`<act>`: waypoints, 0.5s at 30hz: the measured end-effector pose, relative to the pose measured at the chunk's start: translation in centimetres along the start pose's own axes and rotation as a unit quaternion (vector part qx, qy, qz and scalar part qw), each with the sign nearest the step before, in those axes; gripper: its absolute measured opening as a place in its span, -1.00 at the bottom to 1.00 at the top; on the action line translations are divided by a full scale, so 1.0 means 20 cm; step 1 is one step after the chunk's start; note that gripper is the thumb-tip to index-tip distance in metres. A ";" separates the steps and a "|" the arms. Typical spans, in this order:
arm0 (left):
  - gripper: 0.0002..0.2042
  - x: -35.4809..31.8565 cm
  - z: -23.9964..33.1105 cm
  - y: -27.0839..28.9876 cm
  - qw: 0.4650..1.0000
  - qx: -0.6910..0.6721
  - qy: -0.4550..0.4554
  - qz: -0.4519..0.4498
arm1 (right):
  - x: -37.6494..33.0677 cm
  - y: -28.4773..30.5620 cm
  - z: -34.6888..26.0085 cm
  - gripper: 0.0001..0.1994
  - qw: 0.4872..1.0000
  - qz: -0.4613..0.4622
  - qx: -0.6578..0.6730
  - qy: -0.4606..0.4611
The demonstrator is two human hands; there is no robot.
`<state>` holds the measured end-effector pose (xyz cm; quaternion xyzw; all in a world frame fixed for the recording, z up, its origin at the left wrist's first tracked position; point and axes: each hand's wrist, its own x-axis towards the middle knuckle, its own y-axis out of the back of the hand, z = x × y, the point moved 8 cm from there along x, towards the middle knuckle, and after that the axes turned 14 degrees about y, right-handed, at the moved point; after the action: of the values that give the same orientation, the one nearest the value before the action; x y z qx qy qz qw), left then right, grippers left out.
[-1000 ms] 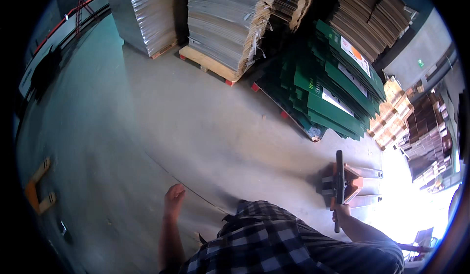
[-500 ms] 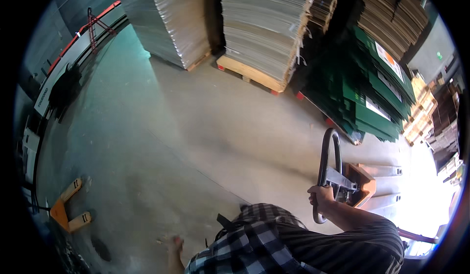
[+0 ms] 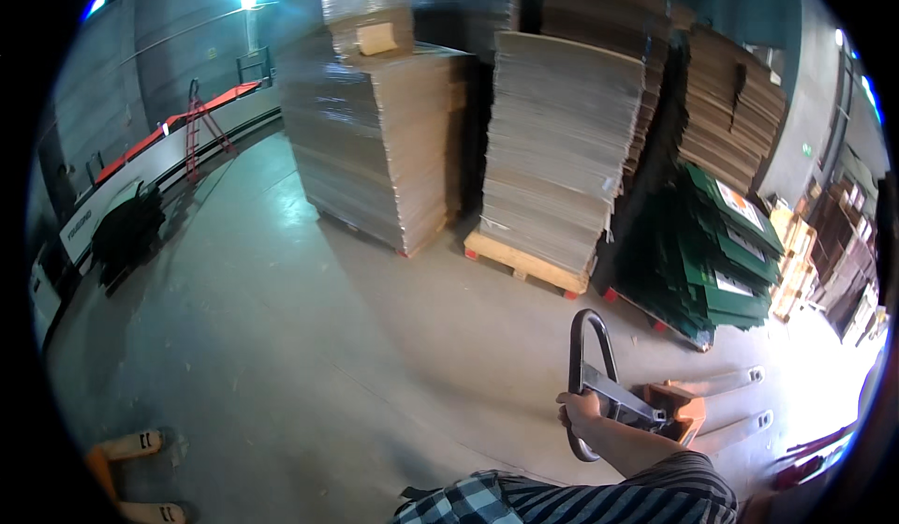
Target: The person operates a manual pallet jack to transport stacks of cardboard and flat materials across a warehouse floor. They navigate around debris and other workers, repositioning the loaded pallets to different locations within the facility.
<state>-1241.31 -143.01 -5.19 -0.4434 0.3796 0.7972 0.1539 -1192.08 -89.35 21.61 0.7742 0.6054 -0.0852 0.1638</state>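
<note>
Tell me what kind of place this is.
Most likely a warehouse or cardboard plant. Tall stacks of flattened cardboard sheets stand on wooden pallets on a bare concrete floor, and the right hand grips the loop handle of a pallet jack.
</note>
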 end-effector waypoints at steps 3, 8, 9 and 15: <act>-0.49 0.27 1.05 0.42 0.991 -0.090 -0.102 0.001 | -0.04 -0.58 0.01 -0.86 0.991 -0.019 0.093 -0.093; -0.61 0.10 2.60 0.77 0.953 -0.068 -0.281 -0.090 | -0.17 -1.51 -0.16 -0.80 0.998 0.031 -0.040 -0.027; -0.61 0.13 2.75 0.85 0.953 -0.002 -0.293 -0.078 | -0.18 -1.71 -0.20 -0.81 0.998 0.022 -0.051 -0.037; -0.54 1.38 2.94 1.64 0.963 0.165 -0.204 0.056 | -0.17 -3.32 -0.41 -0.79 0.997 0.011 -0.081 0.000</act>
<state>-1310.56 -123.79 6.18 -0.2182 0.4903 0.8045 0.2544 -1257.64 -75.38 20.42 0.7653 0.6013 -0.0344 0.2271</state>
